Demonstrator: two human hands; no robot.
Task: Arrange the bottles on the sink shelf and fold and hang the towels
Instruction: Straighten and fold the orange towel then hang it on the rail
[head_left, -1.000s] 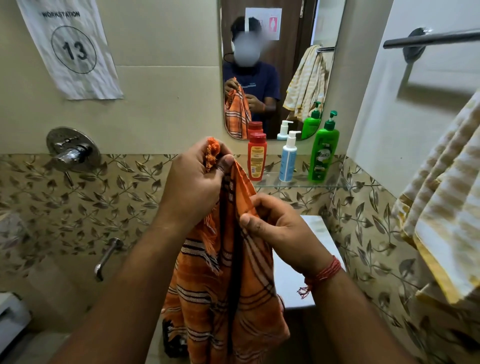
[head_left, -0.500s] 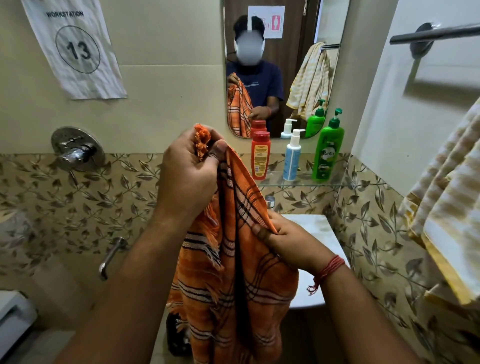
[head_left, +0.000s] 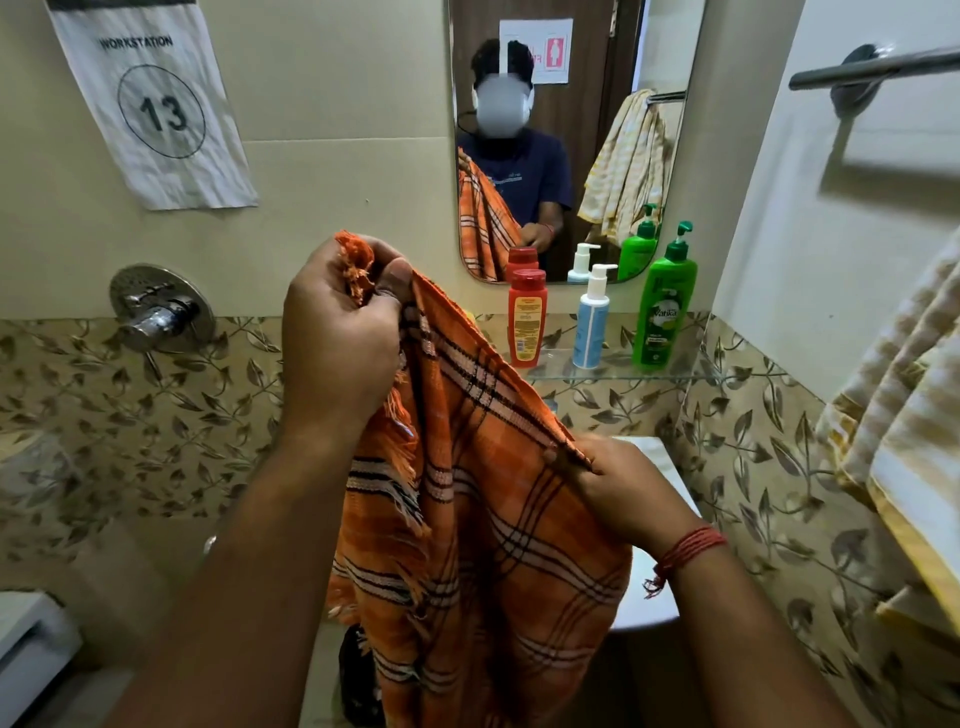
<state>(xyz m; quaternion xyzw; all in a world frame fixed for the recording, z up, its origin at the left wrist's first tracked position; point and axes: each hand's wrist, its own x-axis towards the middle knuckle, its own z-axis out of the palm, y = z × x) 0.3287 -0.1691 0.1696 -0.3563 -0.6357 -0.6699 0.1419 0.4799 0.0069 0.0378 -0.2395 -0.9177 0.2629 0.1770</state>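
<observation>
Orange checked towel (head_left: 483, 519): held up in front of the person, over the white sink (head_left: 660, 467), hanging down from both hands. Fringed corner bunched at the top.

Left hand (head_left: 337, 343): raised, fingers curled round the fringed corner, thumb pressing the cloth against them.

Right hand (head_left: 623, 488): lower and to the right, thumb and fingers pinching the towel's upper edge, which runs taut on a slope between the two hands. Red thread band (head_left: 685, 551) on the wrist.

Glass shelf (head_left: 691, 371): fixed below the mirror (head_left: 571, 130), above the sink. Three bottles upright in a row on it: red bottle (head_left: 527, 317) at left, white-and-blue pump bottle (head_left: 592, 317) in the middle, green pump bottle (head_left: 665, 306) at right; near one another, not touching.

Yellow striped towel (head_left: 904, 415): hangs at the right edge of view, below a metal towel bar (head_left: 872, 67) on the right wall.

Paper sign (head_left: 156, 109): on the left wall, reads "WORKSTATION 13". Chrome tap valve (head_left: 161, 309) below it.
</observation>
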